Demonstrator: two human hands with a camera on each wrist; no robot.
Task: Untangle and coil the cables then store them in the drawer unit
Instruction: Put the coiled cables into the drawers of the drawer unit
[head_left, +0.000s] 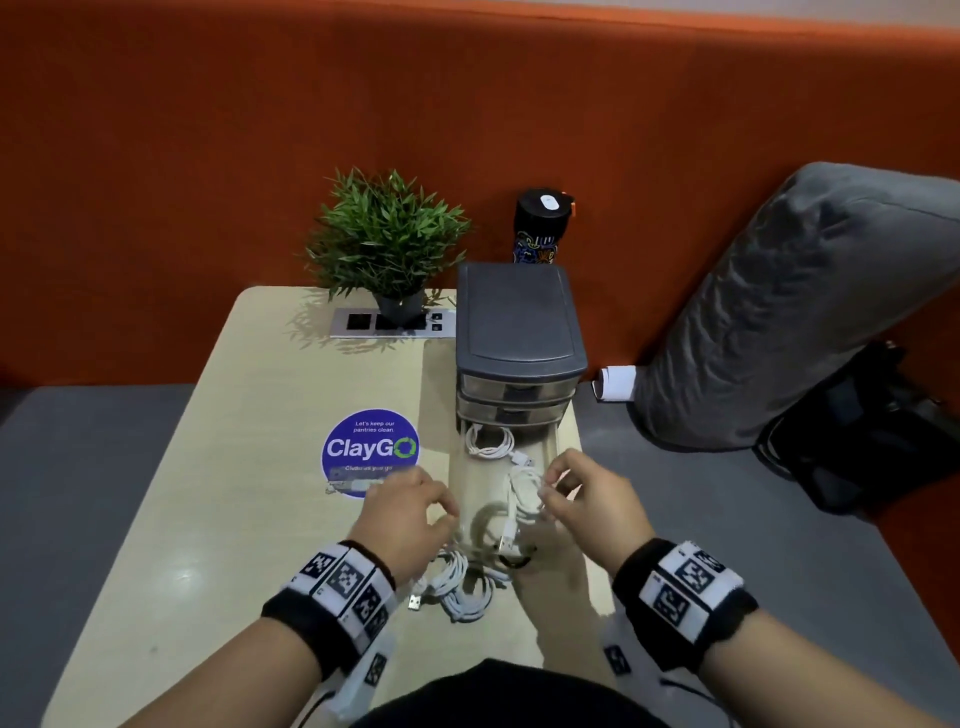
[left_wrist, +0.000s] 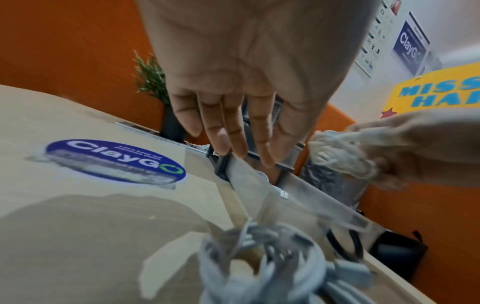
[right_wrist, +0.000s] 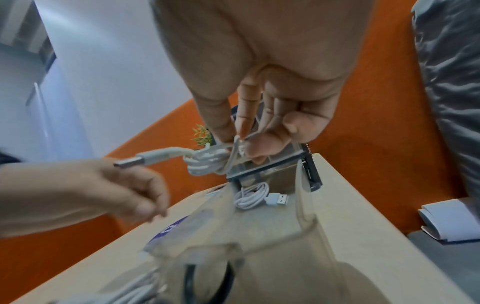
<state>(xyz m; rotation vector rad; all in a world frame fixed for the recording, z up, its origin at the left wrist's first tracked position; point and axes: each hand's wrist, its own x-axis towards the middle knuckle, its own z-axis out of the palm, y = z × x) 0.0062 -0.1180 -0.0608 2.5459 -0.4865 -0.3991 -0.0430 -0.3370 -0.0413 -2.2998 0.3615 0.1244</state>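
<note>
A grey drawer unit (head_left: 519, 332) stands on the table, its clear bottom drawer (head_left: 480, 486) pulled out toward me. One coiled white cable (head_left: 488, 442) (right_wrist: 252, 195) lies at the drawer's back. My right hand (head_left: 550, 488) (right_wrist: 241, 142) pinches a second coiled white cable (head_left: 525, 493) (right_wrist: 207, 162) above the drawer, its USB plug (right_wrist: 140, 161) sticking out to the left. My left hand (head_left: 441, 514) (left_wrist: 233, 139) hovers beside the drawer's left wall with relaxed fingers, holding nothing. A tangle of white cables (head_left: 460, 590) and a black cable (head_left: 515, 561) lie in front of the drawer.
A potted plant (head_left: 387, 234) and a socket panel (head_left: 363, 322) sit at the table's far end, and a black bottle (head_left: 540, 223) stands behind the unit. A round ClayGo sticker (head_left: 370, 447) is left of the drawer. A grey cushion (head_left: 779, 312) lies on the right.
</note>
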